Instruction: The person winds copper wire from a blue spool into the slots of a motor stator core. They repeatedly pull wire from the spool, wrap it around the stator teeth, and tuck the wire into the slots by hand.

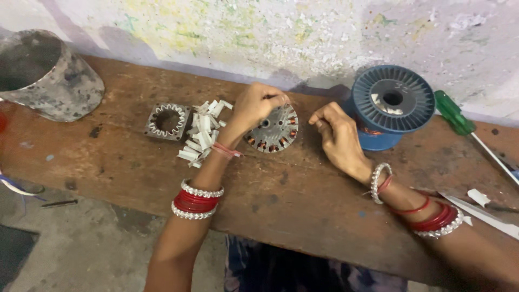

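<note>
Though it lies flat on the worn wooden bench (303,200), the round metal stator (274,131) looks like a dense, stiff little thing, a stack of thin grey steel plates with copper-coloured windings showing in its slots around the rim; I would judge it heavy for its size and not at all slippery, best gripped by the outer edge, well away from the windings, which look delicate. The left hand (254,108) rests curled over its upper edge, fingertips pinched close together as if on something very thin, though I cannot make out what. The right hand (338,135) sits just beside the stator on the bench, fingers folded in narrow, again with nothing I can see in them. To the left of the stator lies a loose heap of white paper strips (201,135), light and floppy, and beyond them a second, bare stator core (167,120) with a toothed inner ring. A blue plastic spool (390,105), ribbed on top, stands to the right, with copper wire showing at its waist, and a green-handled screwdriver (457,116) lies past it. A battered grey metal cone (46,73) sits at the far left against the speckled wall (303,32).
</note>
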